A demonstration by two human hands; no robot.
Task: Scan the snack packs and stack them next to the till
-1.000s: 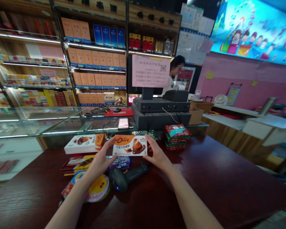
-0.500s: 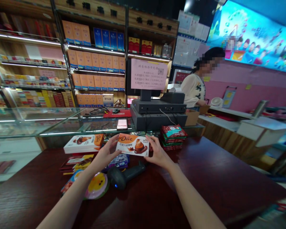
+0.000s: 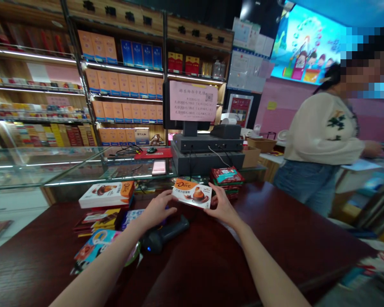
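I hold an orange and white Dove chocolate box [image 3: 192, 192] between both hands above the dark wooden counter [image 3: 275, 247]. My left hand [image 3: 156, 209] grips its left end, and my right hand [image 3: 222, 204] grips its right end, fingers curled round the edge. The box tilts slightly down to the right. Just below my left hand lies a black barcode scanner [image 3: 163, 234] with a blue light. A stack of red chocolate packs [image 3: 227, 177] sits just beyond my right hand.
A second Dove box [image 3: 107, 194] tops a pile of sweets at the left, with a colourful round pack [image 3: 96, 249] nearer me. A till with monitor [image 3: 208, 147] stands behind on the glass case. A person in a white top [image 3: 320, 140] stands at the right.
The box has moved right and further from me in both hands. The person in the white top has walked from behind the till to the near right.
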